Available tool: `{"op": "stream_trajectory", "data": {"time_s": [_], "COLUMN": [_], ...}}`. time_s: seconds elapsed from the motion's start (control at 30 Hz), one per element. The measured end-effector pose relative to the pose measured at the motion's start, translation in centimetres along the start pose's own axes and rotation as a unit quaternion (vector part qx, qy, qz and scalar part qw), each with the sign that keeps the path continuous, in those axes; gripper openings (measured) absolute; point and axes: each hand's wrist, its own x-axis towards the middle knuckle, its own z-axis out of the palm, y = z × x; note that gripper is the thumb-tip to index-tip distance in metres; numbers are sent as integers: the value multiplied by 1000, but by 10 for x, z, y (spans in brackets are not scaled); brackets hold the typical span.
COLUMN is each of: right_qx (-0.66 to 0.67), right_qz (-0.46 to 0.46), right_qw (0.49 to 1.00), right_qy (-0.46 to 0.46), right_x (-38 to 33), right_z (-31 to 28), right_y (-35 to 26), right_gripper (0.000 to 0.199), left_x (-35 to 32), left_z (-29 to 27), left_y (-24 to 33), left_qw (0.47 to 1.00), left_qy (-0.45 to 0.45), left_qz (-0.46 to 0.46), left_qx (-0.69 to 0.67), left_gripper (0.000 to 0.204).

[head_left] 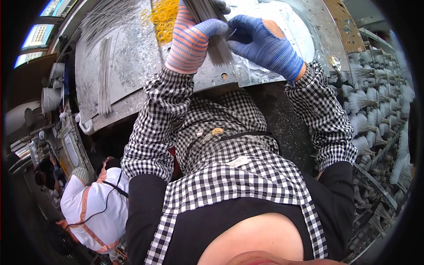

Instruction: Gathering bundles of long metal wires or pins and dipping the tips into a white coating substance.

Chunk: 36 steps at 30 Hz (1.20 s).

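My left hand (189,47), in an orange-and-blue striped knit glove, is wrapped round a thick bundle of thin grey wires (219,52). The bundle stands steeply over the near edge of the metal worktable (132,57), its top cut off by the picture's rim. Close against its right side is my right hand (271,49), in a blue knit glove with some bare skin showing at the back. Its thumb and fingers are pinched together beside the wires. Whatever small thing is between those fingertips is too small to make out.
Yellow rings (164,22) are heaped behind my left hand. Loose grey wires (104,26) spread at the far left, and a thinner row of wires (104,75) lies nearer. White sheeting (304,33) covers the table's right part. Racked white-tufted bundles (373,101) stand right; another person (95,207) is at left.
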Motion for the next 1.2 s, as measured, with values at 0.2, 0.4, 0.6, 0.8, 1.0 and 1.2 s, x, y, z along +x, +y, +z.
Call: {"op": "stream_trajectory", "data": {"time_s": [0.2, 0.4, 0.6, 0.8, 1.0, 1.2], "right_qx": [-25, 72, -172, -229, -233, -248], "right_qz": [-17, 115, 6, 26, 47, 53], "right_qw": [1000, 991, 981, 969, 971, 967], "right_qy": [1, -13, 93, 88, 32, -12], "right_x": [-24, -39, -53, -68, -79, -89], "right_z": [-38, -58, -42, -11, -3, 8], "right_y": [43, 84, 110, 153, 192, 215], "right_gripper": [27, 24, 21, 25, 29, 33], "left_x": [49, 69, 83, 79, 73, 74], "left_z": [40, 81, 88, 86, 80, 79], "left_y": [-15, -35, -45, -79, -86, -80], "left_qw": [987, 926, 784, 835, 855, 830], "left_qy": [-147, -189, -324, -327, -302, -301], "left_qz": [-6, 141, 346, 323, 274, 300], "left_qx": [63, 296, 402, 303, 322, 360], "left_gripper": [42, 32, 31, 25, 22, 20]}}
